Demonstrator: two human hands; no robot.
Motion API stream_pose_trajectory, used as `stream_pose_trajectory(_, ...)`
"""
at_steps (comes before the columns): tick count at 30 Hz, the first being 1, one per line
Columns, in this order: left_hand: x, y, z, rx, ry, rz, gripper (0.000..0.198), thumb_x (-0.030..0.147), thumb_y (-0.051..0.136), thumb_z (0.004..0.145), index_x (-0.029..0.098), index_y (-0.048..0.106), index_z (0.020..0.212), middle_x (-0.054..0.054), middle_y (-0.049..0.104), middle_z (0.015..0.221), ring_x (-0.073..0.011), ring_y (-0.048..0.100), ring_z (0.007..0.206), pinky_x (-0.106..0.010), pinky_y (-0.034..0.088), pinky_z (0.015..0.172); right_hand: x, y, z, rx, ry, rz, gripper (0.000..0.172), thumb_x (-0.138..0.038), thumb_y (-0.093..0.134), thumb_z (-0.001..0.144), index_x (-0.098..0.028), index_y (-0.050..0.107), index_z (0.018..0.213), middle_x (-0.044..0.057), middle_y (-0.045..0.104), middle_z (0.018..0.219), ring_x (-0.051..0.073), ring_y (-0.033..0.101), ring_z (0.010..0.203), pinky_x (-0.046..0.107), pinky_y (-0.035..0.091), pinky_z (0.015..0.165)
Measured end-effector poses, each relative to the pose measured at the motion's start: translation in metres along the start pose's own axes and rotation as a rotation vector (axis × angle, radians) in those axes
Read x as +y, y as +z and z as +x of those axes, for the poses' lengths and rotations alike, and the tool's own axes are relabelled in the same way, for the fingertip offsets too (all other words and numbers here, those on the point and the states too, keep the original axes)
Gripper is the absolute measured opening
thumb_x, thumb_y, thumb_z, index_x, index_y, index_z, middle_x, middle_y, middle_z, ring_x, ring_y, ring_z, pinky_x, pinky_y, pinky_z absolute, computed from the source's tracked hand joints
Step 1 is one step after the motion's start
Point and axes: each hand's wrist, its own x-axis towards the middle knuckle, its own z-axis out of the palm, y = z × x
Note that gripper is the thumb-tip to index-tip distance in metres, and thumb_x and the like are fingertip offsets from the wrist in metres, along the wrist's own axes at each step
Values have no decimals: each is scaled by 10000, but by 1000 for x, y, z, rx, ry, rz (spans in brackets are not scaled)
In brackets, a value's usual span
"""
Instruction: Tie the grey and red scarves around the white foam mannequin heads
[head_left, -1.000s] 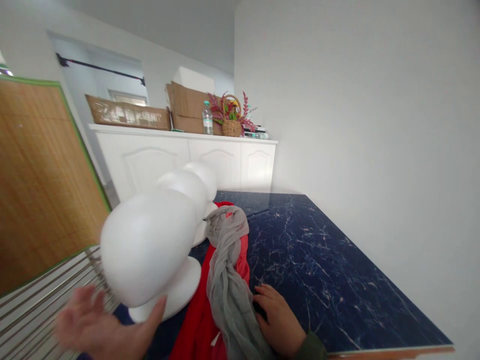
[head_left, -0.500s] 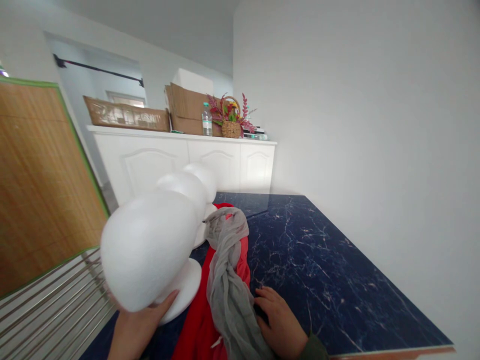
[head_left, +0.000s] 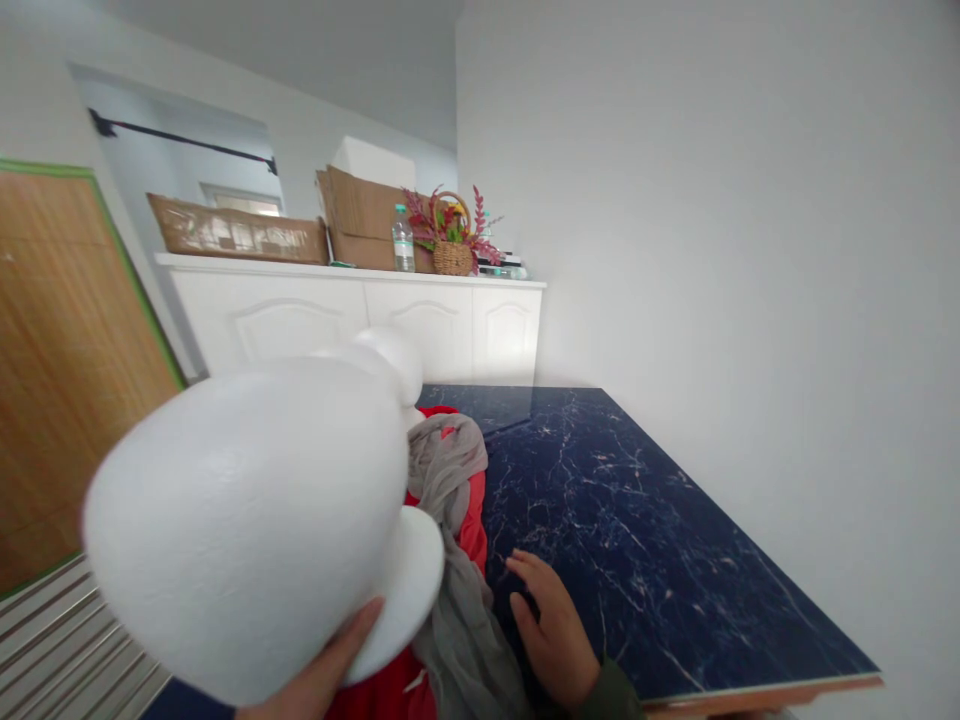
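A white foam mannequin head (head_left: 255,500) fills the lower left, tilted and close to the camera. My left hand (head_left: 322,670) is closed around its neck just above the round base, with part of the hand hidden behind the head. To the right, my right hand (head_left: 553,630) hovers over or rests on the dark tabletop, fingers apart and holding nothing. Beside it lies a grey scarf (head_left: 465,600), loosely twisted over a red cloth (head_left: 474,525). Behind the held head stands another white foam head (head_left: 397,360), and one more is mostly covered.
The dark blue marbled table (head_left: 600,520) runs back toward a white cabinet (head_left: 300,320). On the cabinet are cardboard boxes, a water bottle (head_left: 403,240) and a flower basket (head_left: 452,257). A metal rack (head_left: 82,650) and bamboo panel (head_left: 60,360) are on the left; a white wall borders the right.
My left hand has lifted the foam head nearer to the camera and tipped it, so it covers more of the heads and cloth behind. My right hand has barely moved.
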Motion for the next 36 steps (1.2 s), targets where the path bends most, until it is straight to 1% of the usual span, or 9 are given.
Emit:
stream_pose_trajectory(5,86,68,-13,-346,288,-294,590,355,601,702,242,406,1247,-38,531,1206,-217,484,1118,-402,373,989,4,-22,11,214,-166,20,721,-441,511,761,-127,229,1346,148,306,1369,290,294,1247,474,296,999)
stream_pose_trajectory(8,128,121,1,-487,494,-360,516,273,645,656,251,506,1153,-32,498,1247,-244,374,1214,-426,246,1061,19,-44,38,297,-122,8,759,-462,622,651,-114,361,1273,161,427,1278,317,382,1179,462,333,966)
stream_pose_trajectory(12,149,173,23,-662,720,-517,808,181,665,598,169,291,1314,-123,323,1366,-290,266,1264,-460,214,1061,63,-68,68,392,47,-23,639,-386,635,630,-114,460,1181,150,529,1168,293,468,1103,422,366,938)
stream_pose_trajectory(17,132,199,30,-836,669,-547,948,129,682,528,139,198,1343,-158,323,1351,-293,333,1221,-450,243,1047,104,-68,75,395,260,-12,749,-421,670,563,-87,415,1182,184,532,1141,288,504,1062,409,405,891)
stream_pose_trajectory(21,116,187,37,-838,524,-424,634,176,603,623,147,410,1227,-126,481,1233,-261,451,1130,-434,336,989,109,-63,71,324,230,-63,726,-428,664,571,-82,421,1161,181,525,1144,282,480,1092,392,386,918)
stream_pose_trajectory(25,80,155,75,-606,391,-289,320,252,446,770,161,537,1063,-84,606,1023,-206,574,923,-363,470,812,98,-61,42,386,293,-232,718,-449,662,582,-55,425,1134,203,523,1104,316,480,1058,440,376,910)
stream_pose_trajectory(29,14,134,125,-408,389,-13,279,179,358,797,135,574,967,-103,613,981,-206,557,957,-331,419,880,54,-39,12,552,288,-314,462,-435,572,706,-113,482,1025,154,555,983,276,523,948,432,411,847)
stream_pose_trajectory(32,-19,137,143,-462,305,200,326,111,358,771,89,544,1038,-135,588,1038,-213,535,1000,-315,391,904,2,-7,37,193,122,-149,343,-351,478,792,-176,477,1087,104,571,1018,206,556,908,328,462,754)
stream_pose_trajectory(36,-25,147,141,-543,290,299,441,184,500,717,73,483,1143,-168,535,1132,-273,479,1082,-371,347,938,-41,44,124,-124,50,-183,433,-400,518,754,-139,502,1099,127,574,1076,222,533,1008,337,404,870)
